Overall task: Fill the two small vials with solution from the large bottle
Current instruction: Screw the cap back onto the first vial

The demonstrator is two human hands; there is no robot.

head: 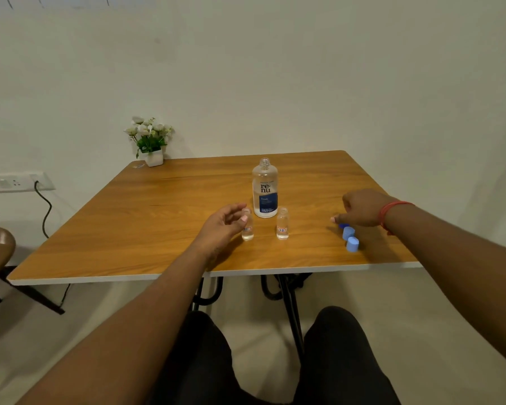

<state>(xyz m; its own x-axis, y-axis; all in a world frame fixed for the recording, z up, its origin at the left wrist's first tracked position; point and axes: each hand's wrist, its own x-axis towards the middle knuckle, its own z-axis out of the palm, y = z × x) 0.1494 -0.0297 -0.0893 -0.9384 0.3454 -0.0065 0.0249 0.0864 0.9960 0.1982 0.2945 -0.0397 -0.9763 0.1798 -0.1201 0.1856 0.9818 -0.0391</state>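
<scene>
With both vials [282, 225] uncapped before the open bottle [265, 188] mid-table, the left hand [221, 226], fingers loosely apart, could topple the left one; right fingers curled, seemingly empty, above caps [351, 239].

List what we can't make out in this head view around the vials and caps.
- Left vial: fill level unclear; left hand covers part of it.
- Third blue cap: mostly hidden under right hand; whether it is touched is unclear.
- Vial labels, right vial: too small to read.
- Large bottle: fine print too small to read.
</scene>
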